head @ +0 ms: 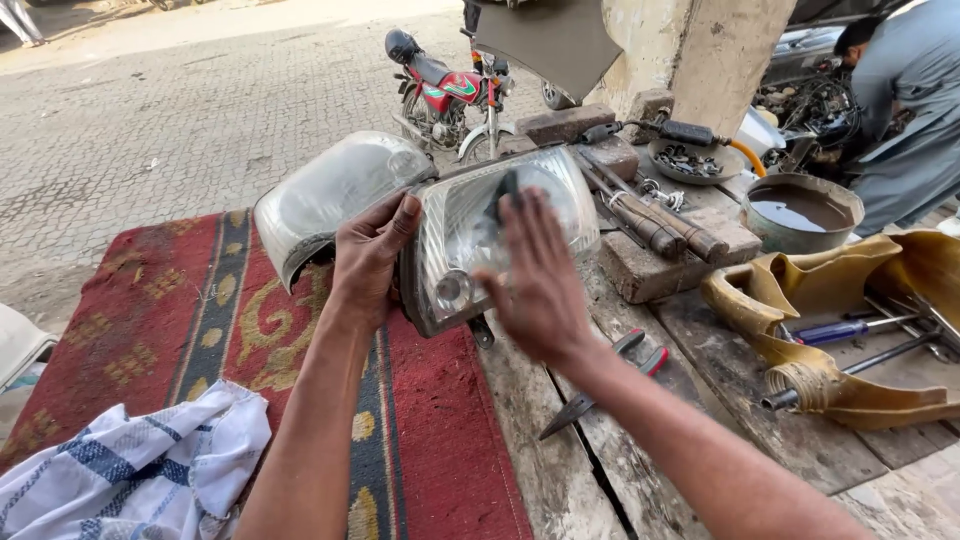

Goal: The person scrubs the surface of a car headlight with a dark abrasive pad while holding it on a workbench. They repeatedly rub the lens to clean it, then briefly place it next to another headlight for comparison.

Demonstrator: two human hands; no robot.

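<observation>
A brick-paved yard (170,110) spread out behind a rough wooden workbench (640,440), its near-left part covered by a red patterned rug (190,310). Well beyond the bench's far edge stood a red motorcycle (445,95), and at the bench's far-right corner another person (905,110) in grey bent over a vehicle's engine bay.

On the bench, where the rug met bare planks, a headlight unit (470,240) stood tilted on edge, lens toward the camera. A second headlight (325,195) lay just left of it, touching or nearly so. The left hand (368,262) came up from the bench's near edge with the forearm stretched over the rug; its fingers and thumb were curled around the headlight unit's left rim, gripping it. The right hand (535,280) reached in from the near-right, wrist bent, palm flat and fingers spread against the lens; it was blurred, and something dark showed at its fingertips, though I could not tell whether it was held.

Right of the headlight unit, the bench was crowded: a torn yellow container (800,330) holding tools, a metal bowl (800,212) of dark liquid, wooden-handled tools (650,215), and red-handled pliers (610,380) close under the right wrist. A checked cloth (140,470) lay on the rug's near-left end. Open rug remained between the cloth and the headlights.
</observation>
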